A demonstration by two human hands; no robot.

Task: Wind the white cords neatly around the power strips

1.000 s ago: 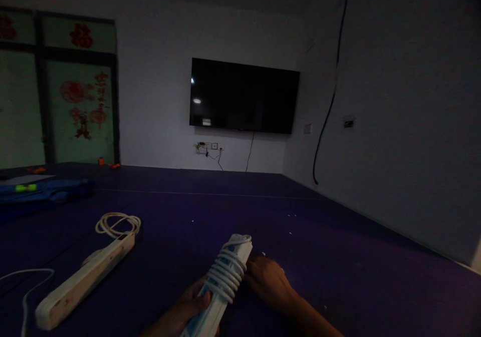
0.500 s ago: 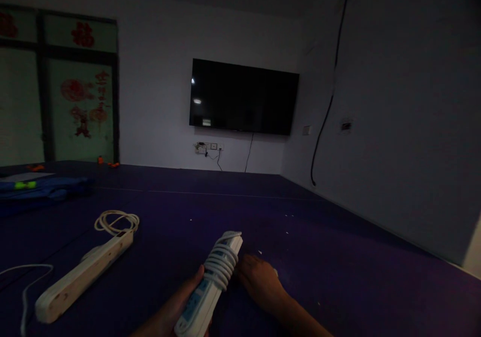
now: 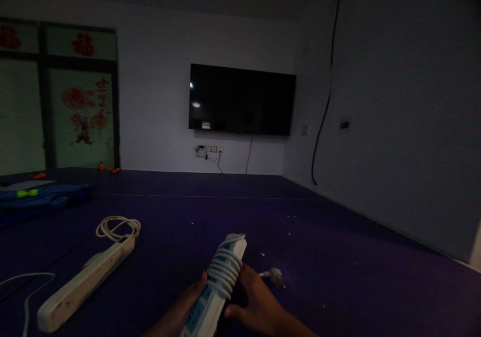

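Observation:
A white power strip (image 3: 201, 312) with blue socket panels is tilted up in my left hand (image 3: 188, 299), whose thumb presses along its left side. Several turns of its white cord (image 3: 224, 272) are wound round the upper half. My right hand (image 3: 259, 302) is against the strip's right side, fingers curled at the cord and partly hidden, thumb held apart below. Just beyond that hand, the cord's tail ends in a white plug (image 3: 275, 277) over the purple surface.
At left, a second, longer white power strip (image 3: 88, 282) lies with a loosely coiled cord (image 3: 118, 227). A thin white cable (image 3: 28, 297) is beside it. Further back are blue cloth (image 3: 56, 194) and small orange items (image 3: 113, 170). White scraps dot the purple surface (image 3: 169, 242).
My right hand has turned and come in against the strip, its thumb now showing. The plug, mostly hidden behind that hand before, is in plain sight. My left hand keeps its hold.

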